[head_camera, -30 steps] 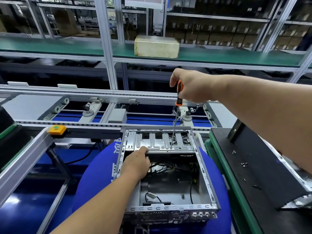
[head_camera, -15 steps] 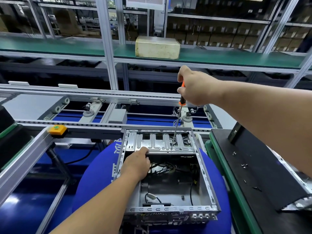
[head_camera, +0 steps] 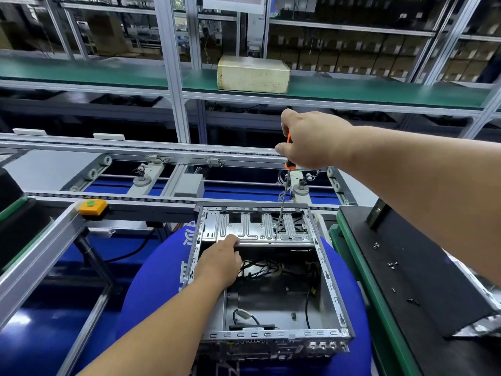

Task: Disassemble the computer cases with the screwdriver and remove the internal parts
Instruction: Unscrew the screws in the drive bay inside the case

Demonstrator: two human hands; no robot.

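We see the right hand wrapped round the orange handle of the screwdriver, and compared with half a second back that hand sits a touch higher and further right while the shaft stays nearly upright, its tip down on the ribbed metal bracket at the far end of the computer case. The left hand has not budged: it rests on the near edge of that bracket, fingers curled over the lip, bracing it. We count two hands, one screwdriver, one open case on the blue round pad. To the right, one black panel lies on the green-edged desk, with about five loose screws scattered on it; they are tiny, so the count is rough. One beige box stands on the green shelf beyond, and one orange button box on the conveyor rail. Inside the case, black cables tangle in shadow. We cannot see the screw under the tip. The panel's right end is cut off by the frame.
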